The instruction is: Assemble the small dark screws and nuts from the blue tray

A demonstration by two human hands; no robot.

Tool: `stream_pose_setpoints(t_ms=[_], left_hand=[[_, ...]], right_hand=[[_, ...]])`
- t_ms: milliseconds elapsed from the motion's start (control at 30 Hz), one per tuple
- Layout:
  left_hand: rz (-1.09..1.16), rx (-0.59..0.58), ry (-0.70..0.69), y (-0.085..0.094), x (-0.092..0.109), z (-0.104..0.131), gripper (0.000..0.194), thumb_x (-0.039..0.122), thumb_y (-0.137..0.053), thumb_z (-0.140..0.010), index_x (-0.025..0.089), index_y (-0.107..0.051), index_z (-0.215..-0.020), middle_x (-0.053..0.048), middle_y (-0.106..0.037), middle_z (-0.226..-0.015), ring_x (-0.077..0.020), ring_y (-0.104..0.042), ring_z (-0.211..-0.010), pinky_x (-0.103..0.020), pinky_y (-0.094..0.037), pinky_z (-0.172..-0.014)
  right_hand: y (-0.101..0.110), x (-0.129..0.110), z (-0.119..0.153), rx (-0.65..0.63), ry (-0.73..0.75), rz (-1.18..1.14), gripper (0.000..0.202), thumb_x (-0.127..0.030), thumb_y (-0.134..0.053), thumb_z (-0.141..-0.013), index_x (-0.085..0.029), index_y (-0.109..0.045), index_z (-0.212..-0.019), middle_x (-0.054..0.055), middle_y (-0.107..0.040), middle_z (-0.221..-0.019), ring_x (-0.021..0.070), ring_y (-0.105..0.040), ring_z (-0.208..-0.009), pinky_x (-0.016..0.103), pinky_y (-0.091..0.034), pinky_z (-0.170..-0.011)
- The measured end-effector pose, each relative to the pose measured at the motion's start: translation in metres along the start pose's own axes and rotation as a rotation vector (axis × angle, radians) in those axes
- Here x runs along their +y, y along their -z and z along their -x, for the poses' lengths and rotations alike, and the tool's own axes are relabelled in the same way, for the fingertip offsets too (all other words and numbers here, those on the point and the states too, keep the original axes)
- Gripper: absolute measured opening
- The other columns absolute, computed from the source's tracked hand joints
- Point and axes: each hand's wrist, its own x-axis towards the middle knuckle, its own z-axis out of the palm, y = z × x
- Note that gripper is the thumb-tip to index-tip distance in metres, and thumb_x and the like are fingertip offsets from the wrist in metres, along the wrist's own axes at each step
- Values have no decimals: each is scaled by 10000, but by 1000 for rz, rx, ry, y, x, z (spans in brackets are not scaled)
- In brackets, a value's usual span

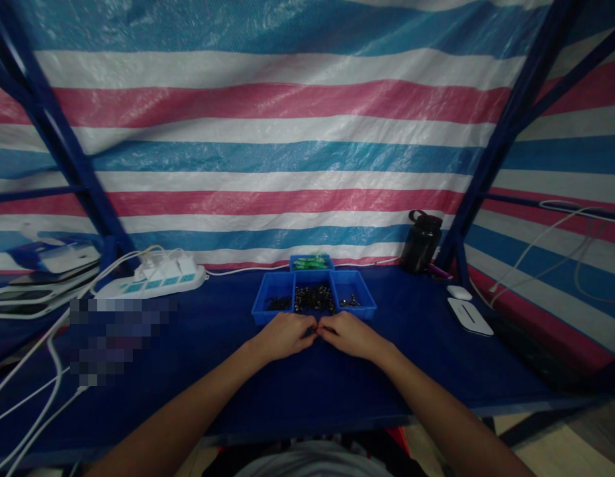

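My left hand (288, 335) and my right hand (349, 334) meet fingertip to fingertip just in front of a blue divided tray (257, 311). Both are closed in a pinch. Whatever small thing lies between the fingers is too hidden to name. In the tray's left compartment are some small dark pieces (280, 303). A heap of black and shiny small parts (314, 299) fills the middle one. The right compartment holds a few small metallic parts (350, 301). Behind it stands a smaller blue bin (311, 270) with green pieces (310, 262) in it.
On the left of the blue table (212, 391) lie a white power strip (158, 285) with plugs, trailing white cables (53, 358) and a blurred-out patch. At the right are a black bottle (421, 242), a white flat device (470, 317) and a small white case (459, 292).
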Motion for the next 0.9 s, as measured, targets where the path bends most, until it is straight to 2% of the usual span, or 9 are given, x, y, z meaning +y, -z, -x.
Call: stream_pose_setpoints(t_ms=[367, 567, 900], left_hand=[[51, -24, 20, 3, 2, 0, 124, 277, -505, -863, 197, -586, -914, 4, -630, -707, -138, -591, -620, -200, -356, -543], [62, -1, 23, 1, -1, 0, 91, 259, -520, -850, 199, -577, -889, 11, -633, -717, -136, -578, -615, -201, -336, -540], [81, -1, 30, 1, 0, -1, 128, 270, -531, -852, 209, -595, -944, 19, -634, -710, -129, -573, -598, -204, -313, -519]], right_hand=[[0, 0, 0, 11, -25, -40, 195, -234, -480, -890, -163, -658, -854, 33, -683, -779, 133, -598, -683, 213, -357, -618], [-1, 1, 0, 32, -5, -51, 216, -257, -470, -900, -164, -654, -838, 27, -675, -750, 128, -590, -656, 212, -348, -602], [0, 0, 1, 42, -31, -31, 196, -219, -477, -875, -153, -644, -797, 23, -652, -689, 118, -566, -604, 209, -322, -568]])
